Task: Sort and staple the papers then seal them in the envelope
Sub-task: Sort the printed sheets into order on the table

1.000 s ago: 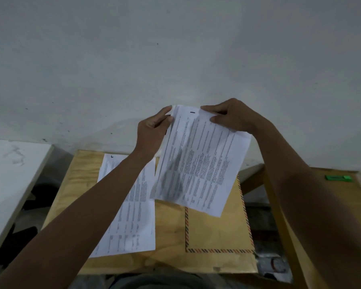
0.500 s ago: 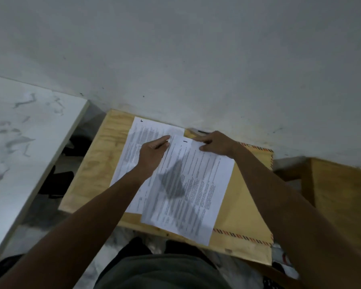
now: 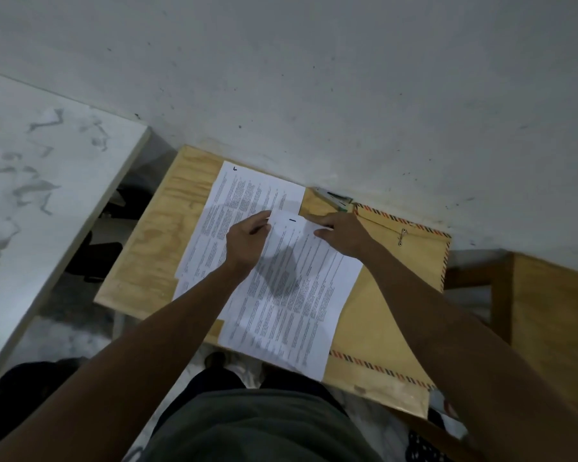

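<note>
A printed sheet marked "1" lies on the small wooden table, overlapping a brown envelope with a striped border. My left hand pinches its top left corner. My right hand presses on its top right corner with the fingers flat. Under my left hand lies another stack of printed pages, its top sheet marked with a handwritten number. A stapler sits against the wall just beyond my right hand.
A white marble-patterned table stands to the left, separated by a gap. A second wooden table is at the right. The grey wall runs right behind the table. My legs are below the table's near edge.
The sheet was held up in the air by both hands a second ago; it has come down onto the table over the envelope. The view has tilted downward.
</note>
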